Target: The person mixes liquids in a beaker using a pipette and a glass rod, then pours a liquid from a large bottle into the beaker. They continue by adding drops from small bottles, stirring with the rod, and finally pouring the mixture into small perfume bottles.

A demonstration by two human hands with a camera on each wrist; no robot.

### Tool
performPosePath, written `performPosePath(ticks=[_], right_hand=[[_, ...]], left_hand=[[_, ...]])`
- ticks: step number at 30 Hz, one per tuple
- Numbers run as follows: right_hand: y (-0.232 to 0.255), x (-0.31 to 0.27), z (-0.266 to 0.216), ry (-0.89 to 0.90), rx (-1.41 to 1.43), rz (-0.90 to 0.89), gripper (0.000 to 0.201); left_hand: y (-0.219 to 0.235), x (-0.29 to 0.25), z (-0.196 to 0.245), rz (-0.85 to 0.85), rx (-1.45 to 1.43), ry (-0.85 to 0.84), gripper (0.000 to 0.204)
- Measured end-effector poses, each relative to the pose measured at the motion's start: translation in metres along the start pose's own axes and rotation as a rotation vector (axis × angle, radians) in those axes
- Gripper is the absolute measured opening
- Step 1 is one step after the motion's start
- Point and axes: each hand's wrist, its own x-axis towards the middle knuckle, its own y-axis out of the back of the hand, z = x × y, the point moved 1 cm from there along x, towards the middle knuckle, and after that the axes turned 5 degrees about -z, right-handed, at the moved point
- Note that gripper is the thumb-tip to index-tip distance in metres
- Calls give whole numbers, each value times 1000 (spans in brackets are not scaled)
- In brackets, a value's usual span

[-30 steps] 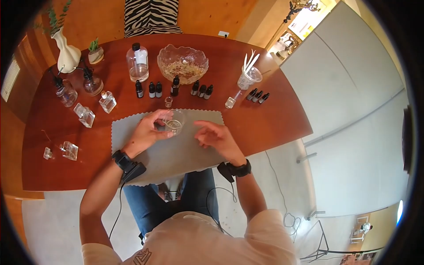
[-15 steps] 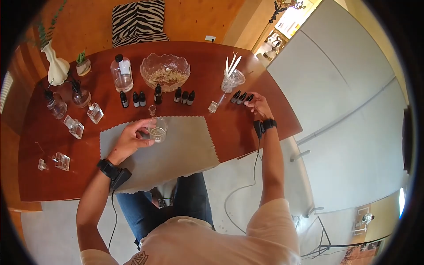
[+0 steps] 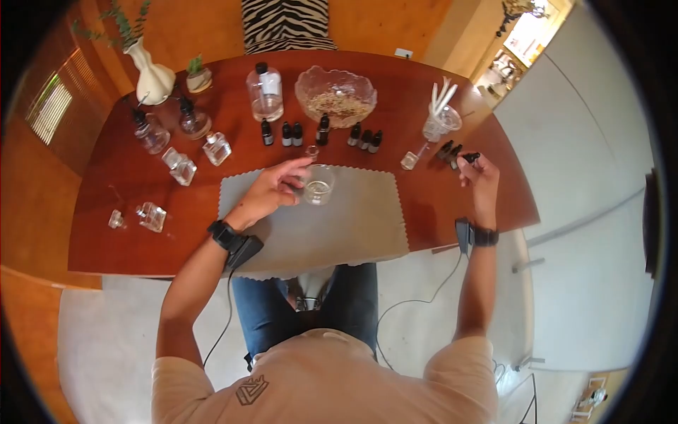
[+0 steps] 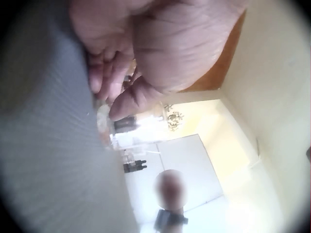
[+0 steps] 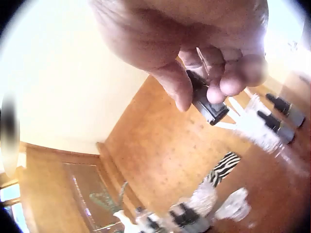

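Observation:
My right hand [image 3: 484, 177] pinches a small black dropper bottle [image 5: 209, 104] between thumb and fingers, lifted over the right side of the table. Two similar dropper bottles [image 5: 282, 116] stand close by it. On the grey cloth [image 3: 339, 233] sits a clear round cup [image 3: 319, 189] with a little liquid in it. My left hand [image 3: 268, 192] lies at the cup's left side, its fingers loosely extended and the fingertips right at the rim. From the left wrist, the thumb [image 4: 133, 99] and fingers overlap part of the cup.
Behind the cloth stand a row of several dropper bottles [image 3: 323, 131], a tiny glass [image 3: 312, 152], a large capped bottle [image 3: 265, 99] and a glass bowl [image 3: 335, 88]. A cup of white strips [image 3: 441, 124] is at right; perfume bottles [image 3: 180, 168] and a vase [image 3: 152, 78] are at left.
My right hand has moved from above the cloth to the right-hand dropper bottles and lifted one. The left hand has loosened from the cup, which now stands on the cloth. The head view has shifted.

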Motion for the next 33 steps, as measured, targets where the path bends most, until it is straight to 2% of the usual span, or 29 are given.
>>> performPosePath(ticks=[4, 7, 8, 10, 11, 13, 18, 21, 24, 26, 30, 33], right_hand=[[-60, -52, -49, 21, 71, -282, 14], [-108, -84, -65, 110, 122, -471, 17], [-125, -90, -67, 142, 125, -551, 18], [-162, -101, -74, 180, 165, -596, 19], [-178, -107, -78, 199, 185, -621, 19], [-206, -116, -90, 260, 149, -582, 21], [-240, -127, -109, 386, 109, -536, 20], [-243, -127, -119, 442, 60, -509, 17], [-239, -124, -112, 391, 2, -554, 15], [-237, -124, -115, 337, -3, -589, 13], [-241, -125, -101, 292, 66, -545, 14], [-241, -129, -94, 281, 39, -559, 13]], left_hand=[[9, -21, 24, 95, -47, -46, 75], [3, -47, 52, 202, 263, -189, 68], [-6, -56, 63, 157, 289, -221, 66], [-32, -75, 78, 69, 335, -276, 63], [-44, -82, 79, 91, 337, -271, 62], [-63, -92, 81, 141, 339, -261, 60], [-58, -107, 73, 395, 257, -251, 38], [-52, -117, 69, 452, 470, -232, 36], [-56, -122, 67, 437, 486, -184, 33], [-61, -120, 62, 446, 451, -232, 31], [-68, -116, 56, 451, 380, -247, 30], [-68, -116, 50, 409, 397, -174, 29]])
